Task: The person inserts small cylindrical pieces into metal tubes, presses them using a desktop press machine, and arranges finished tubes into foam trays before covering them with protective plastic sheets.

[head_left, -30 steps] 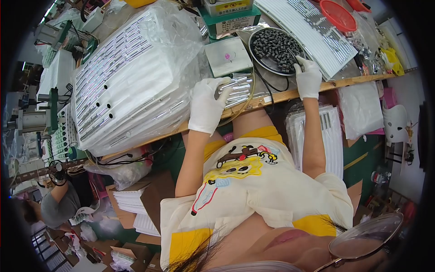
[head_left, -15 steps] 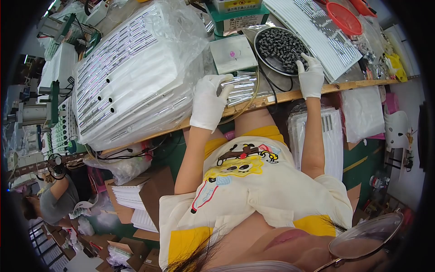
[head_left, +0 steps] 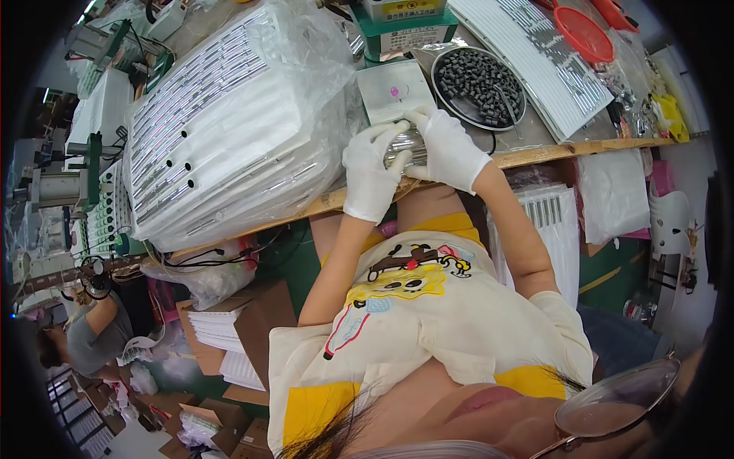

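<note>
My left hand (head_left: 372, 170), in a white glove, curls its fingers and thumb around the left side of a small pile of shiny metal tubes (head_left: 411, 145). From the other side my right hand (head_left: 451, 149), also gloved, closes around the same tubes. Fingertips of both hands nearly meet above the pile, and the tube ends are covered by the gloves. Right behind the tubes stands a pale metal block (head_left: 394, 90) with a pink spot on top. A round dish (head_left: 523, 116) of small black cylindrical pieces (head_left: 474, 80) lies beyond my right hand, with a thin metal handle (head_left: 505, 101) in it.
Stacked white trays of metal tubes (head_left: 222, 130), partly wrapped in plastic, fill the left of the bench. A white ribbed tray (head_left: 535, 65) and a red basket (head_left: 585, 34) are at the right. The wooden bench edge (head_left: 535, 155) runs before me. Another person (head_left: 98, 336) sits at lower left.
My right hand has left the dish of black pieces and moved left to the metal tubes. My left hand has shifted slightly right, its fingers closer around the tubes.
</note>
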Demonstrator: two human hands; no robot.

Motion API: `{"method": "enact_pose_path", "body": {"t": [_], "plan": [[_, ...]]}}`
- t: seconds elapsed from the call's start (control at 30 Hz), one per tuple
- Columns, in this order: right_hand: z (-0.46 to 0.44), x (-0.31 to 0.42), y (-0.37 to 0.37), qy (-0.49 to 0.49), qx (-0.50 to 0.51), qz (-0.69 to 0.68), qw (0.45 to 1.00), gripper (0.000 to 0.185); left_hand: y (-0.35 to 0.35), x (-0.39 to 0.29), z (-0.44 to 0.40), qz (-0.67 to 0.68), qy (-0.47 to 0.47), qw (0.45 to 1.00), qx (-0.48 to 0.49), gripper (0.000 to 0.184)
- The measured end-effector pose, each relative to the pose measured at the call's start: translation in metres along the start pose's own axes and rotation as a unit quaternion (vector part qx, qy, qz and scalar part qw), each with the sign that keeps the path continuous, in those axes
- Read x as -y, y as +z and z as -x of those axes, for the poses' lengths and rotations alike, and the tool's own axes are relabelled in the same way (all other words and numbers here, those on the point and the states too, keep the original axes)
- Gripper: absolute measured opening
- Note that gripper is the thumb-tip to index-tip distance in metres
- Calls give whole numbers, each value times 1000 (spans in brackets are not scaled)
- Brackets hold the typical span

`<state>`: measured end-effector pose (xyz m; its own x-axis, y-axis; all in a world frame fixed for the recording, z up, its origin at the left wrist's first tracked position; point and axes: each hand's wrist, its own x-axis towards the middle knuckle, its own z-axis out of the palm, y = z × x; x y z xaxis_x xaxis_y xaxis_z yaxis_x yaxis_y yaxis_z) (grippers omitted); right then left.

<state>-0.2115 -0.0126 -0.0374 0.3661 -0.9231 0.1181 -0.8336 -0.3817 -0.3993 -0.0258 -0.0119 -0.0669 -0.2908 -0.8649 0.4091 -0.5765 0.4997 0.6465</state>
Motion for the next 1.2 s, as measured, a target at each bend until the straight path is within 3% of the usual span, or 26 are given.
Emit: {"method": "enact_pose_path", "body": {"t": [0.07,0.13,0.27,0.4,0.47,0.53,0.6,0.67,0.87,1.07,1.13,1.2], "plan": [[-2,2,7,12,-21,9,1000,78,7,0,9,38,-2,999,-32,49],[-3,2,12,11,-30,28,999,75,17,1,20,83,-68,991,-81,68],[0,7,26,-3,-62,62,996,69,33,4,28,73,-77,994,-21,85],[-2,4,37,18,-69,105,992,65,45,-1,31,135,-87,987,-24,72],[-2,11,35,53,-20,74,996,58,46,-2,31,92,-88,991,-36,64],[-3,9,37,38,-37,69,996,52,41,-10,28,164,-96,981,-36,58],[-4,14,28,47,21,92,994,45,38,-21,23,186,-135,972,-53,54],[-1,22,20,14,15,116,993,39,47,-7,29,161,-116,977,-81,52],[3,25,39,36,-99,102,989,36,44,-10,24,275,-128,949,-88,53],[4,18,36,48,-98,32,994,42,48,-10,22,210,-86,962,-152,42],[7,16,39,14,-165,12,986,43,50,-10,21,217,-78,959,-164,42],[11,20,40,33,-153,6,988,44,51,-6,23,221,-75,956,-176,42]]}}
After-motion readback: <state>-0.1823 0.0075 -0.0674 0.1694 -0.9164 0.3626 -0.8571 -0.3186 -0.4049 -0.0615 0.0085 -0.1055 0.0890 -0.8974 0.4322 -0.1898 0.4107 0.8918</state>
